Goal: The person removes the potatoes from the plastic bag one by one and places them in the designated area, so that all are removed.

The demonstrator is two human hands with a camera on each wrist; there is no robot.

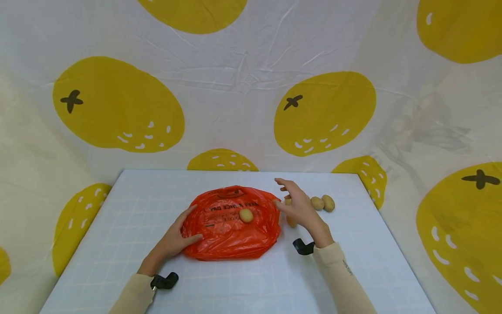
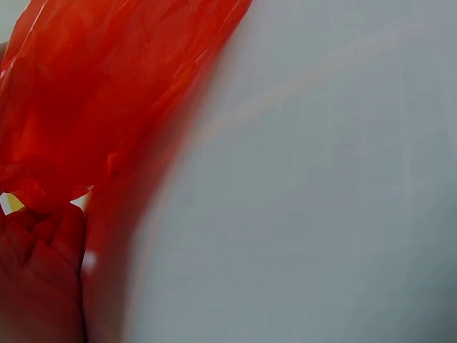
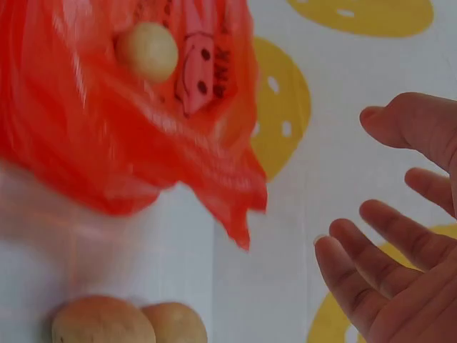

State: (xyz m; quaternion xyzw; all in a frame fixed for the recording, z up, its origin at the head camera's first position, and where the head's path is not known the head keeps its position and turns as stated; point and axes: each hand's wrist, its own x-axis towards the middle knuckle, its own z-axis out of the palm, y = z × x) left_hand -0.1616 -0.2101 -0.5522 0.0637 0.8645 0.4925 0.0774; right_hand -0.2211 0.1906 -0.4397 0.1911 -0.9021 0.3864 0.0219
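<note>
A red plastic bag with printed lettering and a smiling face lies spread on the table. One potato sits amid its red film; whether inside or on top I cannot tell. My left hand holds the bag's left edge, thumb over the near side; in the left wrist view its curled fingers are partly under the film. To the right of the bag, my right hand is raised with fingers spread, holding nothing. More potatoes lie beyond and beneath it, some partly hidden.
The table has a pale checked cover. Behind and at both sides hangs a white cloth printed with large yellow fruit. A black wrist camera sits on the left wrist, another on the right.
</note>
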